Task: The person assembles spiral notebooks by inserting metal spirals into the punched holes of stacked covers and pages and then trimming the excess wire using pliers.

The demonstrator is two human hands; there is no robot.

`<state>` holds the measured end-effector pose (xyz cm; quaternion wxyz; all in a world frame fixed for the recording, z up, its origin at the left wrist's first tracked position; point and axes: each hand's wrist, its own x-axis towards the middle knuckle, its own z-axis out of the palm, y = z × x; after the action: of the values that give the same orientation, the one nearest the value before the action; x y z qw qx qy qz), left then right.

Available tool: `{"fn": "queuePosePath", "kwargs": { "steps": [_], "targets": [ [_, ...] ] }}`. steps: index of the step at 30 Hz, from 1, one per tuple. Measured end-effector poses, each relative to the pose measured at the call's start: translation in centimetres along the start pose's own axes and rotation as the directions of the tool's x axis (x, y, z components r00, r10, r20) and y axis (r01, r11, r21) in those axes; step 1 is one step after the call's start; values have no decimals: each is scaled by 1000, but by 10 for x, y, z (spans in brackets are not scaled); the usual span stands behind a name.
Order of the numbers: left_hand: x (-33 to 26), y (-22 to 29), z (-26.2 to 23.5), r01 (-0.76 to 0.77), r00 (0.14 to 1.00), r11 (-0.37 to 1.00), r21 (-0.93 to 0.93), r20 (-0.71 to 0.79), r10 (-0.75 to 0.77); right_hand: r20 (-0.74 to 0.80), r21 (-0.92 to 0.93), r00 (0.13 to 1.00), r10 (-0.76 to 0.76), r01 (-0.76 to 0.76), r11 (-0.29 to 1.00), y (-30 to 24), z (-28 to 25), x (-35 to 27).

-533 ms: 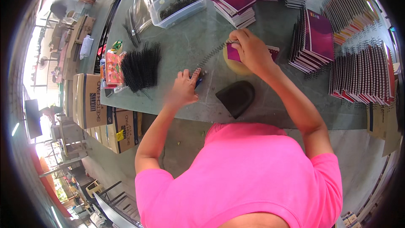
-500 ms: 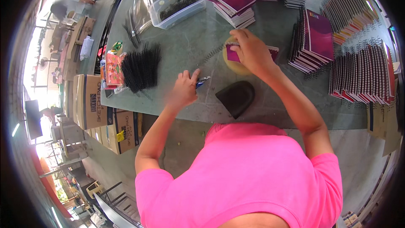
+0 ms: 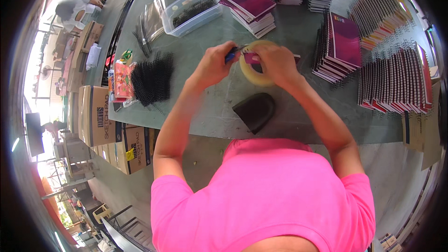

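My left hand (image 3: pixel 211 67) is closed around small blue-handled pliers (image 3: pixel 230 56), their tip at the left end of a small purple notebook (image 3: pixel 252 59). Fingers of my right hand (image 3: pixel 279 66) grip that notebook, covering most of it. It lies across a yellowish ring-shaped roll, apparently tape (image 3: pixel 252 77). Hardly any coil can be made out between the two hands. Nearer to me, a dark rounded wedge-shaped block (image 3: pixel 255 112) rests on the table.
Black spiral coils (image 3: pixel 153 79) are heaped at left, beside a clear plastic bin (image 3: pixel 193 21) holding more. Purple notebooks (image 3: pixel 250 1) are stacked ahead; further spiral-bound stacks (image 3: pixel 394 79) stand at right. Cardboard boxes (image 3: pixel 98 114) sit off the table's left edge. Another person (image 3: pixel 77 11) is far left.
My left hand has lifted the pliers from the table area forward and right to the notebook's end. The coil sticking out leftward earlier is no longer visible. My right hand stays at the notebook.
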<state>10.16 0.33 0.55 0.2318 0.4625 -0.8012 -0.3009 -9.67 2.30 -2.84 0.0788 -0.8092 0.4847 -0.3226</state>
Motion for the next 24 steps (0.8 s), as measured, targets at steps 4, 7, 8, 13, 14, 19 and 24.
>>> {"fn": "queuePosePath", "kwargs": {
  "steps": [4,7,8,13,14,19,24],
  "targets": [
    [6,13,0,-174,975,927,332,-71,208,-66,14,997,-46,47,999,-1,4,4],
    [4,19,5,-217,923,887,408,-208,322,-29,59,999,43,-42,997,-7,3,7],
    [2,23,3,-200,929,897,394,-215,302,-43,84,996,73,-69,994,-6,4,6],
    [-14,39,-18,-36,999,919,392,48,19,-96,-4,995,19,-20,1000,1,10,4],
    [-18,37,-18,0,997,916,401,68,-30,-88,45,995,44,-40,998,0,10,5],
    [-24,35,-10,110,980,887,449,102,-173,-80,199,988,131,-113,973,-9,5,6],
    [-16,38,-2,110,962,811,575,144,-232,-84,130,989,119,-108,986,-4,8,6]
  ]
}}
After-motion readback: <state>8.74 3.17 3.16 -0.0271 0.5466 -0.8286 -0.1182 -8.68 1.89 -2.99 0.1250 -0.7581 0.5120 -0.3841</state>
